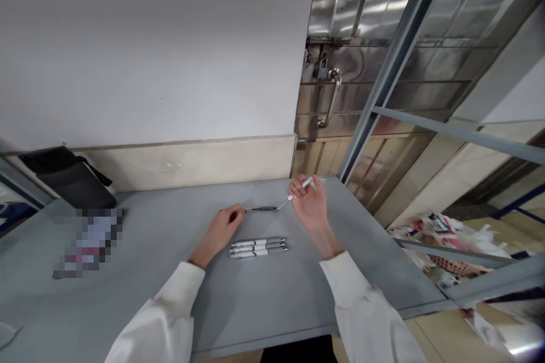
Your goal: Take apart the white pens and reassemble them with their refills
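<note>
At table centre, the left hand rests knuckles-up on the grey table top, its thumb and forefinger pressed together on the end of a dark slender pen part. That part runs out toward three o'clock from the fingertips, its long axis level, left to right.

The right hand stands palm-up at three o'clock of the left, fingers curled around a white pen barrel. The barrel slants from one o'clock down to seven o'clock, and its lower tip meets, or very nearly meets, the far end of the dark part; whether they touch cannot be told. The two pieces are thus almost tip to tip between the hands, each hand being nearest its own piece.

At six o'clock of the dark part, near the left hand, three white pens with dark clips lie side by side, parallel, axes left to right. Both arms wear white sleeves.

At nine o'clock lies a blurred object; behind it, a black bag. A steel door with padlock stands at one o'clock.
</note>
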Demonstrator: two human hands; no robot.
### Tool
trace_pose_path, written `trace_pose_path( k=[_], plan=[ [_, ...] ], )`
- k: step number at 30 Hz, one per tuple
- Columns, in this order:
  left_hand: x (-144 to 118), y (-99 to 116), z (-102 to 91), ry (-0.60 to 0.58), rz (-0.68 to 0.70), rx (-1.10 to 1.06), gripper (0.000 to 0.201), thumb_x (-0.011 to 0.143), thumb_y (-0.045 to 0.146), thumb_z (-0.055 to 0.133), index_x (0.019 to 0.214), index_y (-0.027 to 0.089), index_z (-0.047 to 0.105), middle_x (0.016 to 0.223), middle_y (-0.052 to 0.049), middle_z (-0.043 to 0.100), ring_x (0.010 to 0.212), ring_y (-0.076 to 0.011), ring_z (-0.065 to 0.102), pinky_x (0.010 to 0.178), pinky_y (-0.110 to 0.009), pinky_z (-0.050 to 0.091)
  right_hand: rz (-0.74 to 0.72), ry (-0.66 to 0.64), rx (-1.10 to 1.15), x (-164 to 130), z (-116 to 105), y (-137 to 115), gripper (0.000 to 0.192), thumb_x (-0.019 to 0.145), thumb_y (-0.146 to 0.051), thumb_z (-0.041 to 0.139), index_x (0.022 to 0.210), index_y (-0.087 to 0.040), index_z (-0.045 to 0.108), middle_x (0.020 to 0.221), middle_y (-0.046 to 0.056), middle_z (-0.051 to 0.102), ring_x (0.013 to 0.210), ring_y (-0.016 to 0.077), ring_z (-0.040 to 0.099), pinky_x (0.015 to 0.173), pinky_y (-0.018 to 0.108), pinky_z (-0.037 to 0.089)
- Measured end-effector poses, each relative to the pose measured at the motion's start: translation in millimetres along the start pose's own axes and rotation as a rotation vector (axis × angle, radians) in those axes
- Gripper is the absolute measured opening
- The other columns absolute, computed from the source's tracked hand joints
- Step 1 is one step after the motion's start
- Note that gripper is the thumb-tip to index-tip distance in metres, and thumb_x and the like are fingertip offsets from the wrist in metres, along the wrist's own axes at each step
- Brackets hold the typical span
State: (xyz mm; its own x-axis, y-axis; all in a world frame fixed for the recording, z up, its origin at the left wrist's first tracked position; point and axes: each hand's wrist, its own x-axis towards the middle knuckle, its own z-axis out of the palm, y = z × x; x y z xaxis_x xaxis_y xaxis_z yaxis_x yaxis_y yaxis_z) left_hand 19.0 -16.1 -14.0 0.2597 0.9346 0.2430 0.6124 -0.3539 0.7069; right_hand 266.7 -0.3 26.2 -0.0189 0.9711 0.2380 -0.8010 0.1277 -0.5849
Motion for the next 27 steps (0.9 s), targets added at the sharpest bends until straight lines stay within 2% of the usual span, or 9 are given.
trace_pose_path(
  k=[4,10,14,19,27],
  plan=[
    [-0.6,0.8,-0.2,-0.008,0.000,-0.003,0.034,0.094,0.041,0.039,0.066,0.021,0.036,0.059,0.005,0.032,0.058,-0.0127,0.034,0.057,-0.024,0.026,-0.004,-0.013,0.022,-0.1,-0.2,1.4,0.022,0.094,-0.035,0.045,0.077,-0.024,0.052,0.063,-0.004,0.024,0.054,0.0141,0.032,0.054,0.026,0.041],
    [-1.1,-1.5,-0.2,-0.008,0.009,-0.002,0.033,0.093,0.041,0.040,0.067,0.020,0.041,0.060,0.005,0.037,0.058,-0.0126,0.036,0.058,-0.024,0.027,-0.004,-0.009,0.061,-0.5,-0.2,4.3,0.022,0.095,-0.035,0.046,0.078,-0.023,0.054,0.063,-0.004,0.029,0.055,0.0135,0.036,0.055,0.025,0.042],
    [-1.2,-2.3,0.4,-0.013,0.013,-0.007,0.033,0.094,0.041,0.040,0.067,0.020,0.041,0.059,0.005,0.038,0.057,-0.0123,0.038,0.057,-0.024,0.028,0.004,-0.027,0.115,-0.3,0.1,2.9,0.020,0.094,-0.031,0.045,0.079,-0.022,0.054,0.063,-0.004,0.027,0.055,0.0130,0.036,0.055,0.024,0.042],
    [-0.2,-2.3,1.4,-0.026,0.006,0.017,0.032,0.093,0.038,0.041,0.066,0.020,0.038,0.059,0.006,0.036,0.057,-0.0123,0.038,0.058,-0.024,0.028,0.000,-0.018,0.175,-0.5,-0.3,-0.4,0.025,0.097,-0.036,0.043,0.080,-0.022,0.056,0.063,-0.004,0.029,0.056,0.0130,0.037,0.055,0.024,0.043],
    [-1.2,-4.0,1.4,-0.038,0.018,0.022,0.032,0.093,0.040,0.039,0.068,0.021,0.038,0.060,0.005,0.036,0.058,-0.0126,0.037,0.059,-0.024,0.028,0.000,-0.037,0.162,-0.7,-1.6,1.4,0.017,0.094,-0.031,0.047,0.081,-0.022,0.055,0.063,-0.004,0.030,0.056,0.0130,0.038,0.055,0.025,0.043]
  ],
)
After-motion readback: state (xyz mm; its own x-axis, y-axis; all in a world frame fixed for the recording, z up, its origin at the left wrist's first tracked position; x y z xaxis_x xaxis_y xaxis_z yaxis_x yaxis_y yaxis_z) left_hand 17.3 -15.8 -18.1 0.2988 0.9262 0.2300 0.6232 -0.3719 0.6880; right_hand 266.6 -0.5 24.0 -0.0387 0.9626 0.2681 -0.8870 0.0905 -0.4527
